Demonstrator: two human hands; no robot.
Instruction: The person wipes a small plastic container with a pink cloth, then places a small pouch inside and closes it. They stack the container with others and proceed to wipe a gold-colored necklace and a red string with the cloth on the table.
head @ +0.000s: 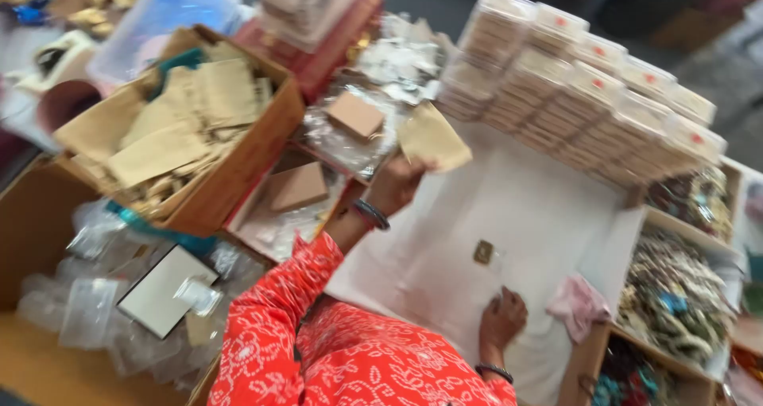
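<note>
Currently left hand (395, 185) pinches tan pouch (433, 139) by its near edge; looks light, limp. Right hand (502, 318) rests on white counter (524, 207), fingers curled, holding nothing.

So there's a tan paper pouch (433, 139), flat and roughly square-ish, held up off the table and tilted, with one corner pinched at its lower left edge. It's blurry, but looks plain, no print I can make out. It sits left of centre, toward the far side. Nearer and a bit right, a tiny brownish square piece (483, 252) lies flat on the white table sheet (548, 215), with something clear just beside it.
</note>
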